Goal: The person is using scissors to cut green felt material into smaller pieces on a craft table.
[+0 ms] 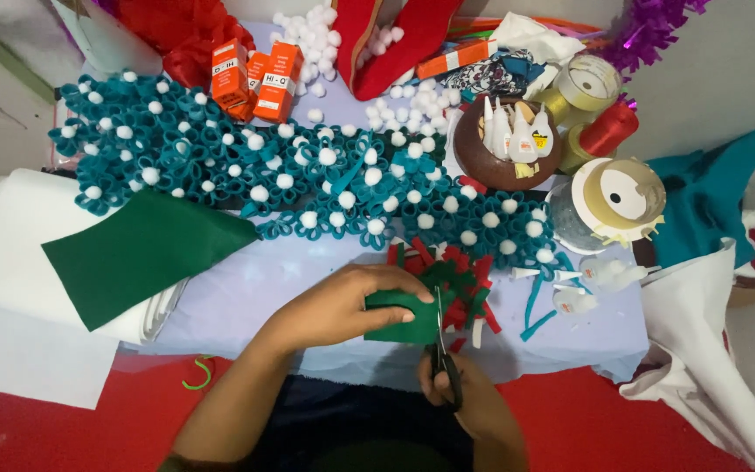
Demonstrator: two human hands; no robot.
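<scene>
Many teal felt flowers (308, 175) across lavender table (246, 297)

Open tabletop (246, 306) lies left of the left hand (342, 306), bounded by a green felt sheet (137, 249). Teal felt flowers (308, 175) block the far side. Glue tubes (583, 284) and tape rolls (622, 201) crowd the right. Red and green scraps (465, 284) sit just beyond the scissors (443, 354).

This looks like a home craft corner set up on a low table (246, 297) with a pale cloth. Its far edge is crowded with teal felt flowers (308, 179), loose white pompoms (312, 35) and orange glue boxes (255, 79). Near the right edge stand ribbon spools (596, 105) and a bowl of glue tubes (504, 144). A green felt sheet (137, 253) overhangs the left edge.
</scene>
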